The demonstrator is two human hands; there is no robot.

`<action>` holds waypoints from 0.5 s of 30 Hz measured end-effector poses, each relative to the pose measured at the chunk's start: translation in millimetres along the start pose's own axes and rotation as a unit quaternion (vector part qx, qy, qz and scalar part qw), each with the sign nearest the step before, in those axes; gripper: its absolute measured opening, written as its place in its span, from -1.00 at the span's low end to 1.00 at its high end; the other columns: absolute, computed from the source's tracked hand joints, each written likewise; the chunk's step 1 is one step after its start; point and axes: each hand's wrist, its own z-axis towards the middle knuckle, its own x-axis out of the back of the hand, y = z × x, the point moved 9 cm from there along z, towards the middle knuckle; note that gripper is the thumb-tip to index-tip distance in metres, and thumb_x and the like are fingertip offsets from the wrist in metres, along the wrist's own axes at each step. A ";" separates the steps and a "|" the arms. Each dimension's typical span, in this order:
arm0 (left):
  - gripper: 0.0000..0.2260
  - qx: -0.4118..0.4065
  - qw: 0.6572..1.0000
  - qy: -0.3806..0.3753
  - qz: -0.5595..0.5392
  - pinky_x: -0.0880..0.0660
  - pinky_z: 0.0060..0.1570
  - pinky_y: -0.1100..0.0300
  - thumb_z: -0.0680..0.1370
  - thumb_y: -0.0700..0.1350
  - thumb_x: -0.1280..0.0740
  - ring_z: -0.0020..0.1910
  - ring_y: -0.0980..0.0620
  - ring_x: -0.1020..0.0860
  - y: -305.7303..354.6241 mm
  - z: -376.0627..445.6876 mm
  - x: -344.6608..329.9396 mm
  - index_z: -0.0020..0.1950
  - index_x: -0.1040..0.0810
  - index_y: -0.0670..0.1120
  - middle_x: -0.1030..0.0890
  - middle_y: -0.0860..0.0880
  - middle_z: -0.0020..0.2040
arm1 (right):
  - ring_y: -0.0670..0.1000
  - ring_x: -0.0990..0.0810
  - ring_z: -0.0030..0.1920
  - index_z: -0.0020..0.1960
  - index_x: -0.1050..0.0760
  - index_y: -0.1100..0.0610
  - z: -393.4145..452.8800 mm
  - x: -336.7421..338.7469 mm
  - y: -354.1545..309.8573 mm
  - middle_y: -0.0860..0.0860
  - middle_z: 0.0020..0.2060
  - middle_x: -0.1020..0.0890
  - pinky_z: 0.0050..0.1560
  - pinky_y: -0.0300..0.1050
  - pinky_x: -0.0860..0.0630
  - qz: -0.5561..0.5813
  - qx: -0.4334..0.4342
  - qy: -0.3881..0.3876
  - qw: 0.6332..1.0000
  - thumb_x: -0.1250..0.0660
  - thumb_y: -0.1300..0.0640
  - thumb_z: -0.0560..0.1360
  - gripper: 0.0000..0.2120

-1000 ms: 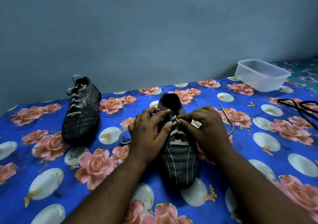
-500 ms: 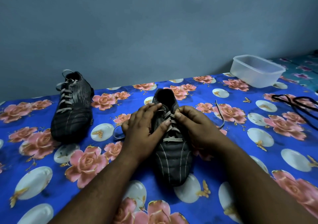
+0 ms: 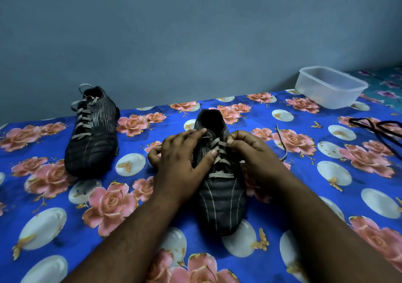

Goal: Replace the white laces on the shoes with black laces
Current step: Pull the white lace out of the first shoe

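Observation:
A black striped shoe (image 3: 219,198) lies in front of me, toe toward me, with a white lace (image 3: 220,175) crossed over its tongue. My left hand (image 3: 180,163) rests on the shoe's left side, thumb on the lacing and fingers spread over the collar. My right hand (image 3: 254,156) pinches a strand of the white lace near the upper eyelets. A loose lace end (image 3: 282,145) trails to the right. A second black shoe (image 3: 93,135) with white laces stands at the left. Black laces (image 3: 378,128) lie at the right edge.
A blue floral cloth (image 3: 65,206) covers the surface. A clear plastic tub (image 3: 330,87) sits at the back right by the grey wall (image 3: 195,32).
My right hand has shifted slightly right, drawing the lace strand outward. My left hand's fingers have spread wider over the shoe's collar. The view has tilted slightly.

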 end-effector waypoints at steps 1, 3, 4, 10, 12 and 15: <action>-0.41 0.000 1.000 0.001 0.000 -0.25 0.38 -0.22 0.46 0.42 -0.08 0.37 0.07 -0.33 -0.2 -0.1 0.2 0.43 -0.44 0.25 -0.48 0.17 0.38 | -0.11 -0.56 -0.30 -0.09 -0.51 0.11 0.4 -0.4 -0.1 -0.04 -0.32 -0.60 -0.34 -0.27 -0.52 0.022 -0.004 -0.001 1.000 -0.24 0.22 0.64 -0.85; -0.41 -0.003 1.000 0.005 0.007 -0.25 0.37 -0.22 0.47 0.42 -0.09 0.36 0.07 -0.33 0.0 -0.6 0.7 0.43 -0.44 0.25 -0.49 0.17 0.38 | -0.09 -0.57 -0.29 -0.12 -0.50 0.14 0.0 2.7 -3.6 -0.02 -0.31 -0.61 -0.30 -0.19 -0.53 -0.013 0.025 0.016 0.999 -0.33 0.12 0.62 -0.84; -0.42 -0.004 1.000 0.008 0.011 -0.24 0.37 -0.22 0.48 0.41 -0.10 0.36 0.06 -0.33 -0.1 -0.7 1.1 0.43 -0.45 0.24 -0.49 0.17 0.38 | -0.05 -0.58 -0.27 -0.11 -0.51 0.16 -1.4 5.5 -8.8 0.02 -0.29 -0.63 -0.26 -0.10 -0.54 -0.090 0.060 0.036 0.993 -0.41 0.05 0.58 -0.80; -0.41 -0.039 0.999 0.013 0.013 -0.10 0.49 -0.19 0.53 0.35 -0.11 0.55 0.06 -0.20 3.0 -0.7 -0.5 0.55 -0.30 0.22 -0.34 0.10 0.55 | -0.04 -0.62 -0.21 -0.13 -0.64 0.02 -7.8 9.9 -33.6 -0.05 -0.24 -0.64 -0.21 -0.05 -0.55 -0.309 0.173 0.108 0.929 -0.47 0.01 0.53 -0.89; -0.44 -0.050 0.999 -0.015 -0.002 -0.03 0.50 -0.21 0.55 0.32 -0.10 0.57 0.15 -0.19 4.1 -1.2 -6.7 0.55 -0.26 0.27 -0.28 0.16 0.58 | -0.16 -0.59 -0.37 -0.08 -0.61 0.05 -4.8 9.3 -19.9 -0.07 -0.26 -0.64 -0.42 -0.29 -0.49 -0.219 0.103 0.075 0.967 -0.41 0.04 0.58 -0.89; -0.46 -0.031 0.998 -0.041 -0.033 0.05 0.49 -0.11 0.52 0.34 -0.07 0.51 0.26 -0.24 -2.0 -0.4 -12.9 0.51 -0.31 0.33 -0.26 0.25 0.57 | -0.13 -0.57 -0.39 -0.09 -0.52 0.06 -4.8 -2.5 5.0 -0.04 -0.30 -0.61 -0.48 -0.31 -0.47 0.018 -0.039 0.006 0.999 -0.25 0.16 0.64 -0.86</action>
